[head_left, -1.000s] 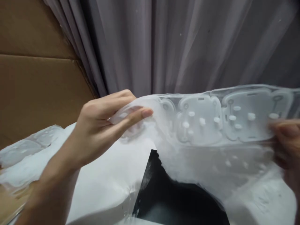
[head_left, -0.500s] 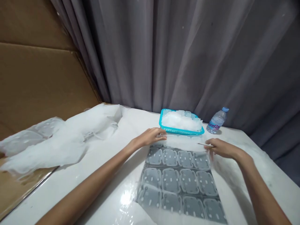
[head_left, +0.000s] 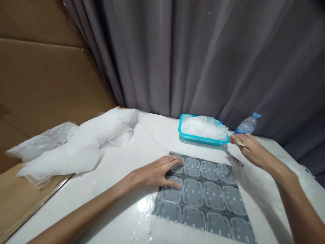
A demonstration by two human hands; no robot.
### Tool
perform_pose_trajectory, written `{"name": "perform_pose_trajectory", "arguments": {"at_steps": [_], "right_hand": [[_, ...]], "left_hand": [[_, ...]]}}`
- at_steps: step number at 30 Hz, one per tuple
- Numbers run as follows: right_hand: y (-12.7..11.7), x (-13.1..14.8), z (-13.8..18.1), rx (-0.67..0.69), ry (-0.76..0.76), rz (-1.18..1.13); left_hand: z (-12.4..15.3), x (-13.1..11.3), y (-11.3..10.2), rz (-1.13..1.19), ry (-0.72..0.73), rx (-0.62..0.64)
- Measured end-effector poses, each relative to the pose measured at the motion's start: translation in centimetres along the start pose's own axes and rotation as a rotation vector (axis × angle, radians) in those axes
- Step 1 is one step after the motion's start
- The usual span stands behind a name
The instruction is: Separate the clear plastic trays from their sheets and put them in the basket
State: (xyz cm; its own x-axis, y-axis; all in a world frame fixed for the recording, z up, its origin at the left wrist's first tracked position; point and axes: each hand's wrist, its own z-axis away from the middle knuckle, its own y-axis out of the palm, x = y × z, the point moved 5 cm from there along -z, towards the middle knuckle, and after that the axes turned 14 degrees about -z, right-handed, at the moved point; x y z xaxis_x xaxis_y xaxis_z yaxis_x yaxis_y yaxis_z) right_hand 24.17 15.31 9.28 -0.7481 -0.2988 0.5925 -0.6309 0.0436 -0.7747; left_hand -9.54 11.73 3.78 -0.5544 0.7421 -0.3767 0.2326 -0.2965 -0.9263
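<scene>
My left hand (head_left: 159,171) lies on the upper left part of a grey sheet (head_left: 203,181), its fingers spread. The sheet bears rows of rounded, clear lid-like shapes. At the right end of a blue basket (head_left: 203,140), my right hand (head_left: 250,147) is closed around a thin whitish stick-like tool (head_left: 240,144); its exact kind is unclear. White and translucent pieces (head_left: 203,127) are heaped in the basket. Just below my right hand, a slim dark-tipped stick (head_left: 236,160) shows against the white table.
A water bottle (head_left: 247,125) stands behind my right hand, partly hidden by it. White, cloudy plastic sheets (head_left: 99,135) are piled at the left, by a cardboard box (head_left: 43,81). A grey curtain (head_left: 152,57) hangs behind the white table (head_left: 122,162).
My left hand has come down from the sheet's top edge onto its upper left shapes. My right hand has risen to the basket's end. The whitish strip above the sheet is gone from there.
</scene>
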Motion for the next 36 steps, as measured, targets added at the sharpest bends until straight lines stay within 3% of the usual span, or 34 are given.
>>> {"name": "perform_pose_trajectory", "arguments": {"at_steps": [3, 7, 10, 15, 23, 30, 36], "right_hand": [[2.5, 5.6, 0.4, 0.084, -0.056, -0.266], [8.5, 11.4, 1.5, 0.345, -0.132, -0.491], [12.2, 13.0, 2.1, 0.428, -0.186, -0.566], [15.8, 12.3, 2.5, 0.441, -0.175, -0.677], [17.5, 12.8, 2.6, 0.415, -0.239, -0.703], [18.1, 13.1, 2.3, 0.401, -0.243, -0.688], [18.5, 13.7, 2.0, 0.448, -0.281, -0.678]], "left_hand": [[1.7, 0.7, 1.1, 0.039, -0.051, 0.014], [2.3, 2.0, 0.8, 0.125, -0.079, 0.013], [2.4, 2.4, 0.6, 0.111, -0.044, 0.01], [2.5, 2.3, 1.1, 0.075, -0.019, -0.028], [2.7, 3.0, 1.3, 0.112, -0.04, 0.035], [2.6, 3.4, 1.9, 0.054, -0.071, -0.044], [2.6, 3.4, 1.6, 0.077, 0.003, -0.007]]}}
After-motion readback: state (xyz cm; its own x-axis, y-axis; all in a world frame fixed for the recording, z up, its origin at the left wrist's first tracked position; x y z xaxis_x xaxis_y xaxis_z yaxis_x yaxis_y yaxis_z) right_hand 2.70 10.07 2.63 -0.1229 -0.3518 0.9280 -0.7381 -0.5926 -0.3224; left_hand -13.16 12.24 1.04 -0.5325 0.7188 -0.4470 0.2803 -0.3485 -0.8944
